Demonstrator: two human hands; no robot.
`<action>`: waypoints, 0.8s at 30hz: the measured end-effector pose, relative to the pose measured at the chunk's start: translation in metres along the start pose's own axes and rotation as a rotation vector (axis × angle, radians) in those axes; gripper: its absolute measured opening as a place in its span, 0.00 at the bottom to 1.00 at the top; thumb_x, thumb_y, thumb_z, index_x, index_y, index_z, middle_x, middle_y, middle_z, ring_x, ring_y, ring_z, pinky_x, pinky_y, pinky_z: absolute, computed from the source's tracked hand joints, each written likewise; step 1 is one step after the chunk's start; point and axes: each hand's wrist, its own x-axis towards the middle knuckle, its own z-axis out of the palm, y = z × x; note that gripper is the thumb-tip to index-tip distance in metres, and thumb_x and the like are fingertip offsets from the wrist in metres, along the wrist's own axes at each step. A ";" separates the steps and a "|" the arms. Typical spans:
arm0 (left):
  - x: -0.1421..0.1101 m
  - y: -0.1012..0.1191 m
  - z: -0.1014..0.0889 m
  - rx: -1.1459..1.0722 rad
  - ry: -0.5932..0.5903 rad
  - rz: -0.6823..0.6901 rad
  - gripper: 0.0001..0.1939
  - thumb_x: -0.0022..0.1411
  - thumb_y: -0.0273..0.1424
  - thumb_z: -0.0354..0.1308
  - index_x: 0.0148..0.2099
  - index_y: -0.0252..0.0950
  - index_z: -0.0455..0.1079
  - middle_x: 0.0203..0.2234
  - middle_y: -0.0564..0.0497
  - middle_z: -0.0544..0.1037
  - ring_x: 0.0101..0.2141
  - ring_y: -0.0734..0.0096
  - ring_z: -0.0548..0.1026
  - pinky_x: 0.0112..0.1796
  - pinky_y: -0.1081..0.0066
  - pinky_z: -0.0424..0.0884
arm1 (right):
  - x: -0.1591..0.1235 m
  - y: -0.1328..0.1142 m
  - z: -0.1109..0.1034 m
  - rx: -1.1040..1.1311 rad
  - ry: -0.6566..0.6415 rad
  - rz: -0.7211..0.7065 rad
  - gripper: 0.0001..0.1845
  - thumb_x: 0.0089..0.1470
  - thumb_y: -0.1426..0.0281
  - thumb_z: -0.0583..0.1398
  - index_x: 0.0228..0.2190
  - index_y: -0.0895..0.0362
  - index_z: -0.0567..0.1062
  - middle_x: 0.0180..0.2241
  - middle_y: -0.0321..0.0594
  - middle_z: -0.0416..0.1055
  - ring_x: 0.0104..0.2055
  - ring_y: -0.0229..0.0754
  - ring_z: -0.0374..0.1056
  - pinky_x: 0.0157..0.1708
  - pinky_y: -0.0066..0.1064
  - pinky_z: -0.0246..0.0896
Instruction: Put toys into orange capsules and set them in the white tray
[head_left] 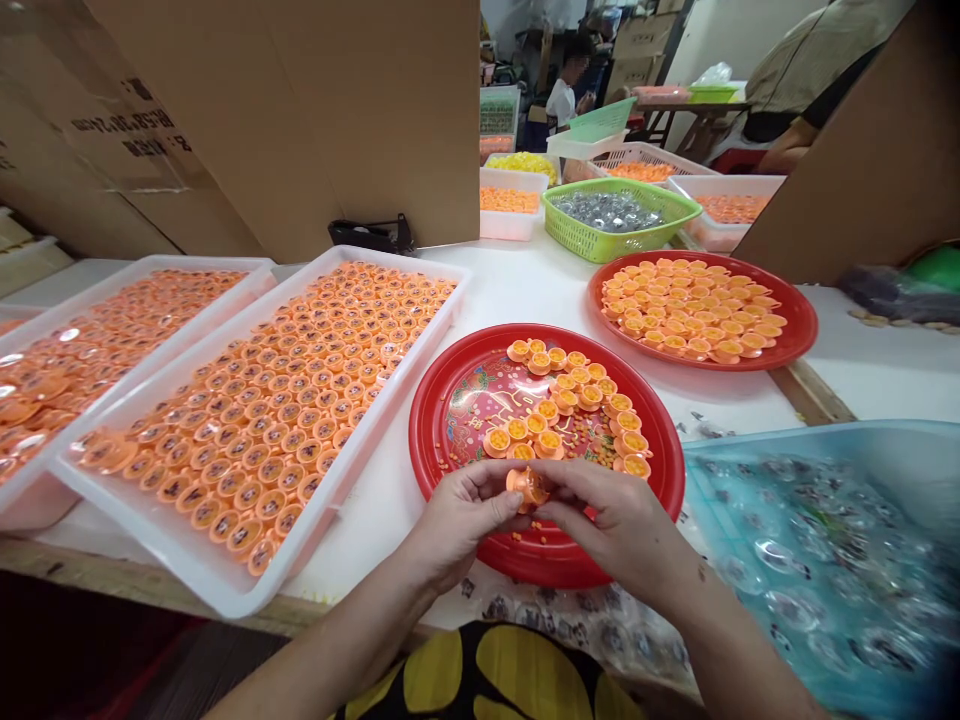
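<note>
Between my hands, over the near part of a red round tray [435, 420], is a small orange plastic cup-like piece [529, 487]. My left hand [469, 510] pinches it from the left with thumb and fingers. From the right, the fingers of my right hand [615, 515] close on the same piece. Similar orange cups [551, 440] filled with small yellow-orange beads stand in rows on the tray, with loose beads [574, 432] scattered among them. To the left, a white tray [319, 520] holds many orange pieces with printed clear tops.
A second red tray [806, 315] of orange cups stands at the back right. A blue basket [825, 435] holds clear printed caps; more lie under the tray. Farther back is a green basket [581, 235] of clear parts. Cardboard [337, 110] walls the left; two other people sit beyond.
</note>
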 end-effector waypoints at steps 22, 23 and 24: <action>0.001 -0.003 -0.002 -0.017 -0.083 0.006 0.15 0.54 0.30 0.63 0.45 0.33 0.72 0.31 0.49 0.76 0.31 0.75 0.75 0.33 0.76 0.73 | 0.000 0.002 -0.008 -0.052 -0.097 -0.097 0.19 0.57 0.75 0.56 0.50 0.50 0.69 0.41 0.35 0.73 0.41 0.37 0.69 0.41 0.28 0.64; 0.001 -0.003 -0.002 -0.023 -0.077 0.007 0.15 0.54 0.29 0.64 0.45 0.33 0.72 0.32 0.49 0.76 0.32 0.74 0.75 0.33 0.75 0.73 | 0.000 0.002 -0.008 -0.067 -0.092 -0.083 0.19 0.56 0.75 0.56 0.49 0.51 0.69 0.40 0.35 0.74 0.40 0.37 0.69 0.41 0.29 0.64; 0.001 -0.004 -0.002 -0.027 -0.070 0.007 0.16 0.53 0.29 0.64 0.45 0.33 0.72 0.32 0.49 0.76 0.32 0.74 0.75 0.33 0.75 0.73 | 0.000 0.001 -0.008 -0.084 -0.090 -0.070 0.18 0.56 0.74 0.57 0.48 0.51 0.70 0.39 0.36 0.74 0.39 0.38 0.69 0.40 0.30 0.65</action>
